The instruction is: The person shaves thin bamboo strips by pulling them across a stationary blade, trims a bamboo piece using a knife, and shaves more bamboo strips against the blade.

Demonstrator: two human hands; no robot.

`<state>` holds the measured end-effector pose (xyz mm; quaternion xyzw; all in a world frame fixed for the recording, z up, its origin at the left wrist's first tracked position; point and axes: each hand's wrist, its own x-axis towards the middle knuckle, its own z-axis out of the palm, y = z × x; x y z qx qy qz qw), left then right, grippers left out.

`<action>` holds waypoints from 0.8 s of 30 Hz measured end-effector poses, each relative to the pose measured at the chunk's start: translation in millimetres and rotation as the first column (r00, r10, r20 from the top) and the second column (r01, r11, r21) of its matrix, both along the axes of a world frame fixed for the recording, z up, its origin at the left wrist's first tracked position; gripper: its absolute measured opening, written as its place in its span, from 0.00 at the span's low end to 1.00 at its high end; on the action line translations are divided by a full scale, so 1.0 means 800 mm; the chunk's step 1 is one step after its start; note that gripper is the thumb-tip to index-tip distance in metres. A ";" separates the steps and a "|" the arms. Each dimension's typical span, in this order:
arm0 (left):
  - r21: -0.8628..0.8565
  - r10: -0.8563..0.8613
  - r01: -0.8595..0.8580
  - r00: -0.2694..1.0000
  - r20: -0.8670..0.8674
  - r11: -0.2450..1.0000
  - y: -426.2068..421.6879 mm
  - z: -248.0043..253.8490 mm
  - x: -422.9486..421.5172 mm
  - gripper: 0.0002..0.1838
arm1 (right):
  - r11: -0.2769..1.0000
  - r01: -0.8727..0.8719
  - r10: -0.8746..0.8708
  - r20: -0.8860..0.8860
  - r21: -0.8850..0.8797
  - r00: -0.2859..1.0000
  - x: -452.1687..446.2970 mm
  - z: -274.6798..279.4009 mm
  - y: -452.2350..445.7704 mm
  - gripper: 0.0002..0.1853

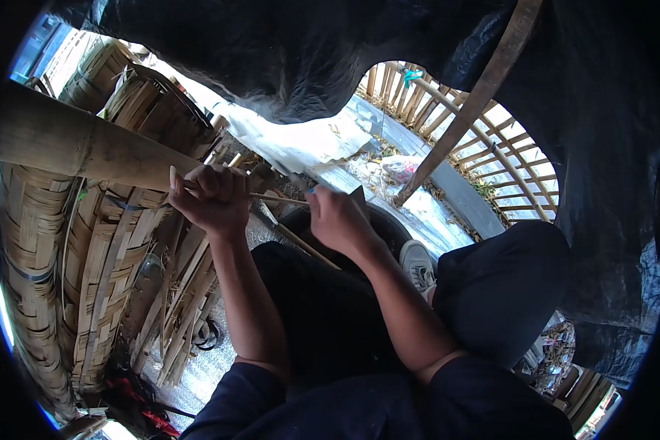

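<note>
My left hand [214, 196] is closed around one end of a thin bamboo strip [280, 199], close to a thick bamboo pole. The strip runs across to my right hand [339, 220], which is curled into a fist. A dark, pointed blade [359, 198], seemingly a knife's, sticks out beyond the right fist; its handle is hidden. Something small and blue shows at the right thumb. Below the hands, another bamboo stick [308, 247] slants across my lap. A round dark container [385, 229] sits behind the right hand.
The thick bamboo pole [88, 143] juts in from the left. Tall woven bamboo baskets [37, 264] and split bamboo lengths [187, 308] stand on the left. Black sheeting [286, 59] hangs overhead. A slanted wooden post [469, 110] and a bamboo lattice [502, 158] are at the right.
</note>
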<state>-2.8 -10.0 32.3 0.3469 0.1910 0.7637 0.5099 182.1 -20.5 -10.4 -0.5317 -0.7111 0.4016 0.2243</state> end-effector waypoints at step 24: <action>0.238 -0.164 0.163 0.986 -0.018 0.957 -0.006 -0.006 -0.011 0.31 | 0.996 -0.050 0.053 -0.038 0.079 0.998 -0.034 -0.057 -0.030 0.11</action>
